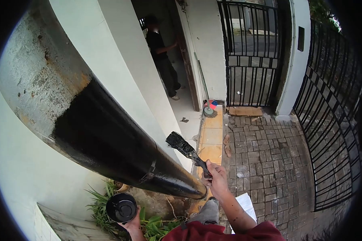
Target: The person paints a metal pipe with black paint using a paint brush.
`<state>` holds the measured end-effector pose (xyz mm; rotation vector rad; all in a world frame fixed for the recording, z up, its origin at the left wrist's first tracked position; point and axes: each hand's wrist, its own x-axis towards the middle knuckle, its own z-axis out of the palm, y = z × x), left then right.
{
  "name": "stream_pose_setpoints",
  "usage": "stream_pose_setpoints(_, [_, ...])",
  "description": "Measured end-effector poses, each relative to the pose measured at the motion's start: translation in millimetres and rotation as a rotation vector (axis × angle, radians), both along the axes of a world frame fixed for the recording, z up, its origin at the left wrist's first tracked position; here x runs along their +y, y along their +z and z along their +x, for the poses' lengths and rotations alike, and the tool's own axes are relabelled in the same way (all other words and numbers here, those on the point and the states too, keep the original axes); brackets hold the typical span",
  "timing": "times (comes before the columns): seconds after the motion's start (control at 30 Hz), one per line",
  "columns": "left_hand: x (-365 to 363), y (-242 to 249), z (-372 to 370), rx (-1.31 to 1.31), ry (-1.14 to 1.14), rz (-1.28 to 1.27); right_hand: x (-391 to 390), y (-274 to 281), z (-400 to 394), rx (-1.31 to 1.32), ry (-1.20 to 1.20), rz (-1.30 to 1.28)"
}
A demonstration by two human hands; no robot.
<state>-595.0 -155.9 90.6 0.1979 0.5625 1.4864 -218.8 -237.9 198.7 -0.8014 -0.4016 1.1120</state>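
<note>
A thick round pole (pixel 108 132) slants across the view, glossy black along its lower part and bare, rust-stained grey at the upper left. My right hand (pixel 216 176) is closed round the handle of a paintbrush (pixel 183 145), whose bristles are coated black and stand apart from the pole, to its right. Below the pole, my left hand (pixel 134 225) grips a round black container (pixel 121 207) with dark contents. Dark specks mark my right forearm.
Another person (pixel 161 52) stands in the doorway. A broom (pixel 208 110) leans by the yellow-tiled ledge (pixel 212 138). Black gates (pixel 251 60) and brick paving (pixel 265 160) lie to the right. Green plants (pixel 155 227) grow below, and white paper (pixel 246 205) lies beside my arm.
</note>
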Motion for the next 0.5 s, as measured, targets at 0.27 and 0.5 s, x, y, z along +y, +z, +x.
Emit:
stream_pose_setpoints(0.27, [36, 6, 0, -0.15, 0.254, -0.019, 15, -12, 14, 0.047, -0.027, -0.046])
stream_pose_setpoints(0.5, [60, 17, 0, -0.224, 0.315, 0.057, 40, -12, 48, 0.065, 0.031, -0.033])
